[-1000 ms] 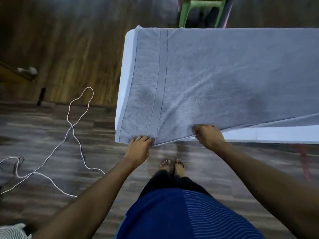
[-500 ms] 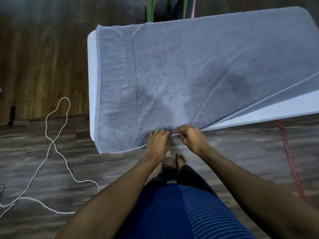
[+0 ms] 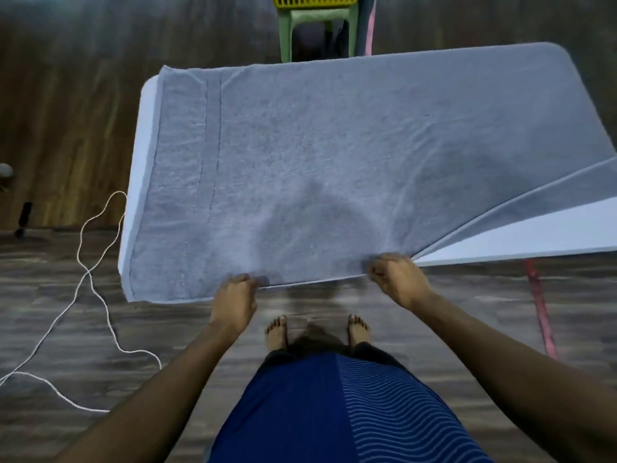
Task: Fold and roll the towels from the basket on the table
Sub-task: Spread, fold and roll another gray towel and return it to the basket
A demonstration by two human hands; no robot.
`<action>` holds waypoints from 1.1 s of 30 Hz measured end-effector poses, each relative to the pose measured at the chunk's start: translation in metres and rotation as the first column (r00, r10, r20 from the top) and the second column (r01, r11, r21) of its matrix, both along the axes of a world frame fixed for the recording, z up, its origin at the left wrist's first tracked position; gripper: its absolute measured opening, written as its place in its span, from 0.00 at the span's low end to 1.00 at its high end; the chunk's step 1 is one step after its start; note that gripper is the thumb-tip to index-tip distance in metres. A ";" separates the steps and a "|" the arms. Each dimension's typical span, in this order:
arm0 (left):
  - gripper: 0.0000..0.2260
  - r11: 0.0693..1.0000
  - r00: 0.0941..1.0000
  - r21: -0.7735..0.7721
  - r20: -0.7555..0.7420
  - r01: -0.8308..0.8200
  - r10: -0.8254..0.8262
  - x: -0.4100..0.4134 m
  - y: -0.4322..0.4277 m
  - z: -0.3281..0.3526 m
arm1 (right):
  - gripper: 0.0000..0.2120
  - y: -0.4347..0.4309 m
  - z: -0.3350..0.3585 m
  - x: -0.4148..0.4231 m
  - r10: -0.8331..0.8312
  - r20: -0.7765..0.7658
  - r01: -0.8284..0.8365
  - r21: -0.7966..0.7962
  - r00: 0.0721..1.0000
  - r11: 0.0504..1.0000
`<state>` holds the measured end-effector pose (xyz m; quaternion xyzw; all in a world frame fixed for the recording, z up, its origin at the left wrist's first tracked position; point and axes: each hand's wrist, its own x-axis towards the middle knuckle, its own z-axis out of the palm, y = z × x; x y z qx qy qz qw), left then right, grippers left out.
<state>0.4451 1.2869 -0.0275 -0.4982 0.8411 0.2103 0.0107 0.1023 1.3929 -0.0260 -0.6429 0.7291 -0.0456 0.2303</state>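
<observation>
A large grey-blue towel (image 3: pixel 334 155) lies spread flat over the white table (image 3: pixel 534 235), covering nearly all of it, with a stitched band near its left end. My left hand (image 3: pixel 235 295) grips the towel's near edge with curled fingers. My right hand (image 3: pixel 397 275) pinches the same edge further right, at the point where the top layer lifts off a lower layer that runs away to the right. A yellow basket (image 3: pixel 315 0) stands on a green stool (image 3: pixel 287 38) behind the table.
A white cable (image 3: pixel 96 289) loops over the dark wood floor left of the table. A red strap (image 3: pixel 542 312) lies on the floor to the right. My bare feet (image 3: pixel 277 332) stand just before the table's near edge.
My hands, close together half a second ago, have moved apart along the towel's near edge, the right one going right. The view has tilted up, bringing the basket into sight.
</observation>
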 end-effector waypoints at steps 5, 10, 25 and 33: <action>0.20 0.989 0.986 -0.007 -0.071 0.151 -0.151 -0.107 0.058 -0.008 | 0.02 0.013 -0.006 -0.010 0.044 0.162 -0.042 -0.014 0.986 0.999; 0.13 0.997 0.980 -0.034 -0.183 0.075 -0.080 -0.196 0.087 -0.005 | 0.04 0.017 -0.003 -0.021 0.052 0.270 -0.049 -0.019 0.961 0.999; 0.11 0.992 0.991 -0.001 -0.027 0.129 -0.129 -0.195 0.084 0.006 | 0.03 0.057 0.020 -0.155 -0.106 -0.112 0.114 0.065 0.988 0.991; 0.22 0.959 0.958 0.018 -0.059 0.282 -0.280 -0.314 0.123 0.014 | 0.05 0.099 0.019 -0.142 -0.205 0.041 0.205 0.011 0.978 0.979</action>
